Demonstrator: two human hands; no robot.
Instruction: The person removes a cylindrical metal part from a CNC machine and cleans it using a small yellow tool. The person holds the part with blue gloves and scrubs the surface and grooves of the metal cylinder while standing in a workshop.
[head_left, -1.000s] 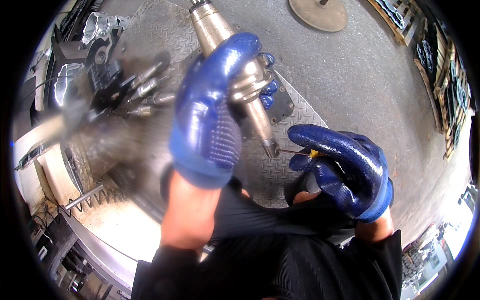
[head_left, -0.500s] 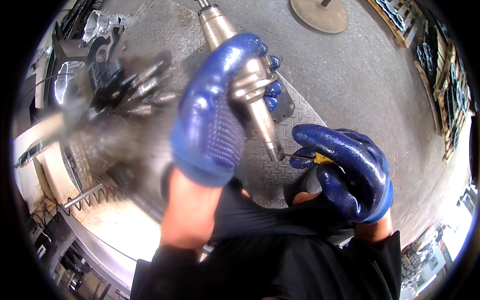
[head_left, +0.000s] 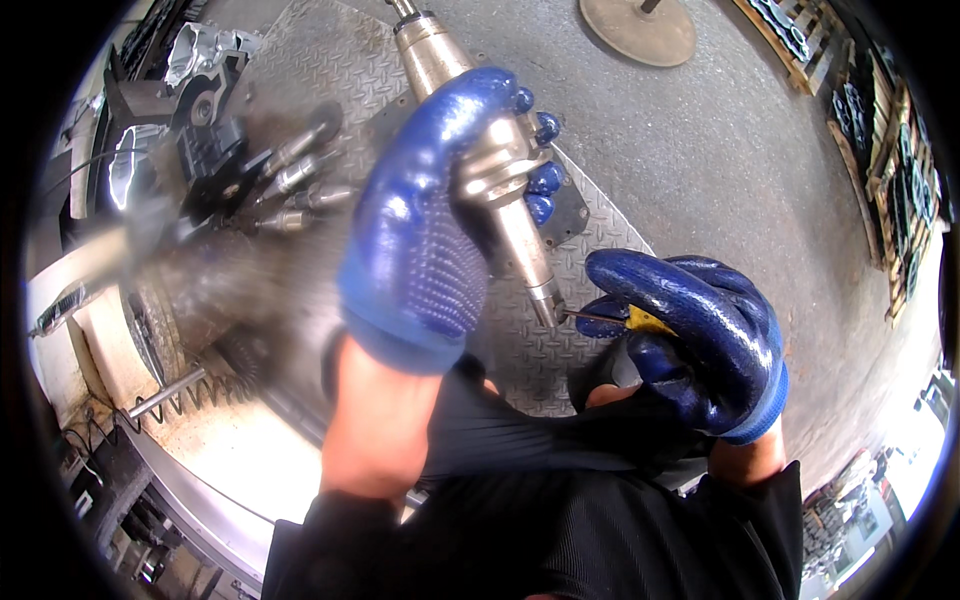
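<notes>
My left hand point(head_left: 425, 210), in a blue coated glove, is wrapped round the middle of a metal tool holder point(head_left: 522, 240). The holder tilts, its thick tapered end up and away from me and its slim end down to the right. My right hand point(head_left: 705, 340), gloved alike, is closed on a small screwdriver point(head_left: 650, 321) with a yellow handle, mostly hidden by the fingers. The driver's thin shaft points left, its tip at the holder's slim end; whether it sits in a screw is too small to tell.
Several other tool holders point(head_left: 290, 175) lie on the left, partly smeared. Beyond them are cast metal parts point(head_left: 200, 50). Below is a tread-plate floor point(head_left: 330, 50). A round metal base point(head_left: 640, 30) stands at the far side, and wooden pallets point(head_left: 880, 190) with dark parts line the right.
My right fingers have shifted slightly around the yellow handle, the lower ones curling in. The tool holder and my left hand have barely moved.
</notes>
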